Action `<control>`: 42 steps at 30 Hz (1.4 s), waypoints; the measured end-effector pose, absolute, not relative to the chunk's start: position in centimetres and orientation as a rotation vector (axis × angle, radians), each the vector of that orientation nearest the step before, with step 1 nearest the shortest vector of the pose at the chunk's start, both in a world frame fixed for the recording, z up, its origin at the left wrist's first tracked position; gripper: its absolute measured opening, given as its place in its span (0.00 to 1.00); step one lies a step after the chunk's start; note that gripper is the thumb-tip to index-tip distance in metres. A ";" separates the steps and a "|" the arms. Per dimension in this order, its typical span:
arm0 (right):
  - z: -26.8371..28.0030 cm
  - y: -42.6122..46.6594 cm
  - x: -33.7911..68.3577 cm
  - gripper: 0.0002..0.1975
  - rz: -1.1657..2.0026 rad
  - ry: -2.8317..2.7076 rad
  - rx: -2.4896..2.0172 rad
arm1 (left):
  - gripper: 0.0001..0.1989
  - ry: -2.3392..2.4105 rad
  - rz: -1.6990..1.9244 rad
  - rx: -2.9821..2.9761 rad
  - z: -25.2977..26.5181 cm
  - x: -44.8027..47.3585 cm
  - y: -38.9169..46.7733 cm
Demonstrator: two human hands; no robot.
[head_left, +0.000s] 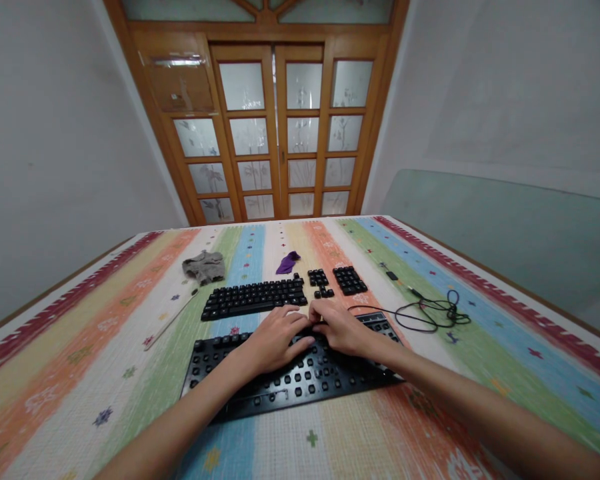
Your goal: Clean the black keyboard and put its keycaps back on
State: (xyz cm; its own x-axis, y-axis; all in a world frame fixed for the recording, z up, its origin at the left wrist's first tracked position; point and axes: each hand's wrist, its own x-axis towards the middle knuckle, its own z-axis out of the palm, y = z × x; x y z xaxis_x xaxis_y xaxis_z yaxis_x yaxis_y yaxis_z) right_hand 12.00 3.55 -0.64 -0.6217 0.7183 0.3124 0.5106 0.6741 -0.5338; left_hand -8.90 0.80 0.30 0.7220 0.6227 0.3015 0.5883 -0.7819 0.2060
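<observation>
Curled, your right hand (339, 327) hides whether it grasps anything; your left hand (279, 337) rests loosely spread. Beneath both on the tablecloth (105, 377), the keyboard (291, 388) likely handles light, stiff and slick, so steady it by its long edges.

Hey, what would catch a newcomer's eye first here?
Probably the black keyboard, mostly stripped of keycaps, beneath the left hand and right hand, which are close together near its far edge. Just beyond it, separate black keycaps lie in neat blocks on the brightly striped tablecloth.
</observation>
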 end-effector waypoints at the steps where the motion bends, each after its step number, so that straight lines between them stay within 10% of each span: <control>1: -0.7 3.6 12.0 0.15 0.531 -2.386 -0.952 | 0.15 0.994 0.547 2.841 0.3 -8.8 0.8; 42: 0.3 17.8 6.2 0.10 0.223 -2.325 -1.662 | 0.14 1.048 0.481 2.815 0.7 -7.8 0.1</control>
State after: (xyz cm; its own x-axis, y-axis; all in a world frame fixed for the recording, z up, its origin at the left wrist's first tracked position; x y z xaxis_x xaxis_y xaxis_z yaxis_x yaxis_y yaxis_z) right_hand 6.25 17.76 0.26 -0.3027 0.9440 0.1317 0.9018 0.3284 -0.2809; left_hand -7.79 0.15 0.66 0.7133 0.6518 0.2576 0.6202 -0.7582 0.2011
